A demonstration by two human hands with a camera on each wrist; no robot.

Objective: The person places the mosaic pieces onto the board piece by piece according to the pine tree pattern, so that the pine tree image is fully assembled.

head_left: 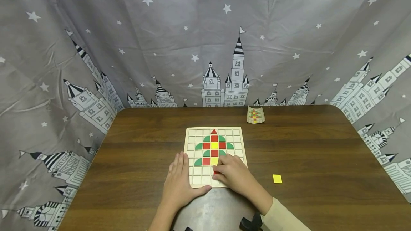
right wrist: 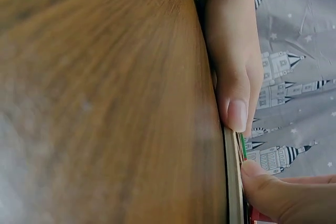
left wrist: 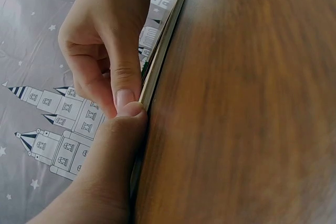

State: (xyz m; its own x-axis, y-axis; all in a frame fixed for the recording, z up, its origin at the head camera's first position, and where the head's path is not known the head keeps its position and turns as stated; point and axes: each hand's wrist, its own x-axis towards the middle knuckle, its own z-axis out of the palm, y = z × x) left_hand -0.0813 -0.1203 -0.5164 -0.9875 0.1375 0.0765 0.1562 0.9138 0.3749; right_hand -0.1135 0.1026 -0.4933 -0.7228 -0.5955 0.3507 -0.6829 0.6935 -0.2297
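A pale wooden grid board (head_left: pixel 197 180) lies on the table, with red, green and yellow tiles forming a tree-like pattern. My left hand (head_left: pixel 179 184) rests along the board's left side, fingers straight, its thumb at the near edge. Over the lower middle cells, my right hand (head_left: pixel 236 174) pinches a red tile (head_left: pixel 215 172) between thumb and fingers. Most of that tile is covered, and the hand also hides part of the board's lower right. In the right wrist view the left thumb (right wrist: pixel 238 115) touches the board's edge (right wrist: pixel 231 177).
To the right of the board, a loose yellow square tile (head_left: pixel 277 178) lies on the brown table (head_left: pixel 321 159). A small curled card (head_left: pixel 255 115) printed with a similar pattern stands near the far edge. Behind hangs a grey castle-print curtain (head_left: pixel 179 60).
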